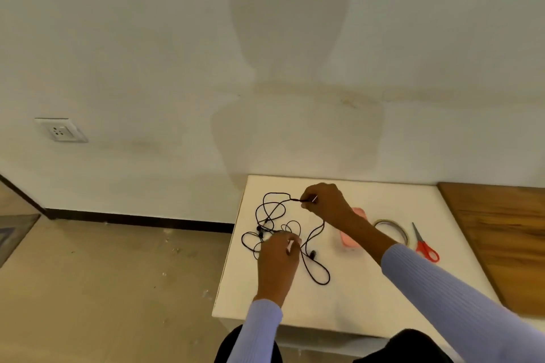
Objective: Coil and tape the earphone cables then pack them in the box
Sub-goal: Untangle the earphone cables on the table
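Note:
A tangled black earphone cable (317, 272) lies in loose loops on the white table (348, 303). My right hand (326, 203) pinches the cable's plug end at the far side, lifted slightly. My left hand (278, 256) is over the tangle near the earbuds, fingers curled and pinching a strand of the cable. A pink box (349, 242) sits behind my right forearm, mostly hidden. A roll of clear tape (392, 228) lies to the right of it.
Red-handled scissors (424, 244) lie right of the tape. A wooden surface (501, 239) adjoins the table on the right. The table stands against a white wall; bare floor is to the left, past the table's left edge.

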